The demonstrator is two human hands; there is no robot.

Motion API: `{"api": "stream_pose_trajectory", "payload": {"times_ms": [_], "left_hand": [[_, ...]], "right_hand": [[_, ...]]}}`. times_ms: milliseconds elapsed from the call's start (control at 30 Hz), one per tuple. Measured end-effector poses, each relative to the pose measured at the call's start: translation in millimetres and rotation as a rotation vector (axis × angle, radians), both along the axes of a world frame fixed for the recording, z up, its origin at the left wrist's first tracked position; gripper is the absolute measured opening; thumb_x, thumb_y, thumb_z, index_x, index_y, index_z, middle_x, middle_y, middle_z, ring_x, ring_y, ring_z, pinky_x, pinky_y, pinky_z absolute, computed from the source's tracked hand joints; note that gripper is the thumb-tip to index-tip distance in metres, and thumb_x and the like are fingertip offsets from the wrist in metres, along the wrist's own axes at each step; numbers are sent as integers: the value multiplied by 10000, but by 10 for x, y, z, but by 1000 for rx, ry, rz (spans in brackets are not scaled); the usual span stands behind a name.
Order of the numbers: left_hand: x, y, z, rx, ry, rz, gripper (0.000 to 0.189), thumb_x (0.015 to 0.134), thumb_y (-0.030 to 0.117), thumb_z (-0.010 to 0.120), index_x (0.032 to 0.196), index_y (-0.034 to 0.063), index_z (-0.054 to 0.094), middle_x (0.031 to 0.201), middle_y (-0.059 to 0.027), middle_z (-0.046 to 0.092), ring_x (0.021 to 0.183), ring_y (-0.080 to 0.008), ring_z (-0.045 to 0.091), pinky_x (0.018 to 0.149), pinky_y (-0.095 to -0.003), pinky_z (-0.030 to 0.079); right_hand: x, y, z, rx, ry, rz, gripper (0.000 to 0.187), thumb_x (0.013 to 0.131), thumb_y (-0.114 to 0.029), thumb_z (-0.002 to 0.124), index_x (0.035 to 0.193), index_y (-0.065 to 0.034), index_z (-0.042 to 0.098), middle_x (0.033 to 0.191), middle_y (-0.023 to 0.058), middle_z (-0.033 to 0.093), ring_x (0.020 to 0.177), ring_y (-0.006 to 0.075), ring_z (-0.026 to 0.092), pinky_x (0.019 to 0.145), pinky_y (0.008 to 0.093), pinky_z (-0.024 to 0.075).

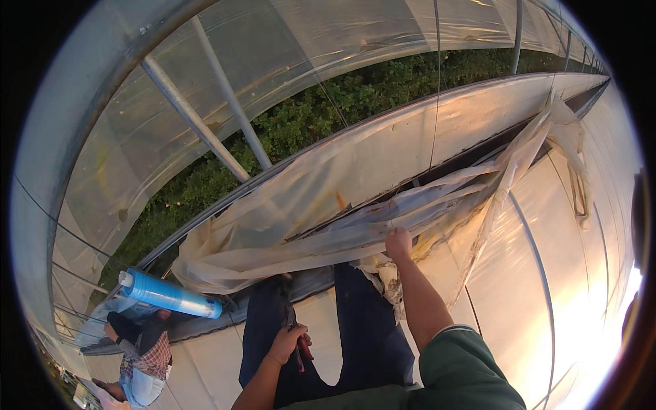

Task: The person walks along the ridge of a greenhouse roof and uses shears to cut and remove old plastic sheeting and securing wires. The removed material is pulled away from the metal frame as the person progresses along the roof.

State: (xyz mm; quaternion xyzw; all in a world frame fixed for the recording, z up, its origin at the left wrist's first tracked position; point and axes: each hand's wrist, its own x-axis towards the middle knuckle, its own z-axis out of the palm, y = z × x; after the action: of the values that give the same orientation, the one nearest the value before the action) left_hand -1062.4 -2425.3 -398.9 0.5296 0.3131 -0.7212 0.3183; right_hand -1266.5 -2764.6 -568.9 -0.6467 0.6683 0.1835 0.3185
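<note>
My left hand (288,342) is wrapped around red-handled pliers (303,349), held low between my legs (366,328). The jaws are partly hidden by the fingers and my dark trousers. Farther forward, my right hand (398,245) grips the edge of a loose, clear plastic sheet (307,251). The bunched film runs in folds along the gutter (471,154). Its torn, dirty strip (389,282) hangs just below the right hand. To the right, a twisted length of old film (512,159) is draped over the gutter's edge.
A roll of blue-wrapped film (171,294) lies at the left, near a co-worker (146,353) in a checked shirt. Metal posts (195,118) and thin wires (437,102) rise beyond the gutter. Green plants (328,105) grow below. Taut film (564,246) covers the roof at right.
</note>
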Motion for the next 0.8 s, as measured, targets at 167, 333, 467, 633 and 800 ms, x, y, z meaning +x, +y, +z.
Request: {"api": "stream_pose_trajectory", "payload": {"times_ms": [167,333,467,633,800], "left_hand": [[225,89,91,-63,-73,36,215,888,208,625,921,-2,591,738,-111,627,697,-223,649,661,-346,521],[557,187,231,-156,-183,-58,222,895,244,615,919,24,601,724,-93,635,674,-189,638,652,-329,510],[819,205,310,-149,-177,10,224,901,259,608,922,36,605,731,-90,645,675,-187,640,650,-317,510],[938,52,353,-121,-228,-113,248,910,285,613,956,41,605,748,-82,642,683,-184,642,657,-308,516],[858,-261,282,-78,-250,-19,251,920,296,607,1000,58,602,785,-84,642,759,-196,652,690,-326,527]], "right_hand": [[-982,-663,2001,-191,291,138,307,938,-200,522,742,15,618,743,251,630,721,431,618,654,513,467],[-965,-915,2194,-182,-11,181,323,930,-222,550,743,35,606,717,252,606,718,420,601,661,490,447],[-12,-484,1242,-61,-29,-351,291,884,-201,492,861,49,639,753,229,643,639,337,621,595,449,472],[1122,-32,345,366,-445,-756,230,978,-220,465,1026,-22,572,758,90,621,579,205,602,496,339,469],[1202,-455,222,568,-322,-253,347,974,-304,480,1224,-83,574,996,35,662,798,214,650,656,361,520]]}}
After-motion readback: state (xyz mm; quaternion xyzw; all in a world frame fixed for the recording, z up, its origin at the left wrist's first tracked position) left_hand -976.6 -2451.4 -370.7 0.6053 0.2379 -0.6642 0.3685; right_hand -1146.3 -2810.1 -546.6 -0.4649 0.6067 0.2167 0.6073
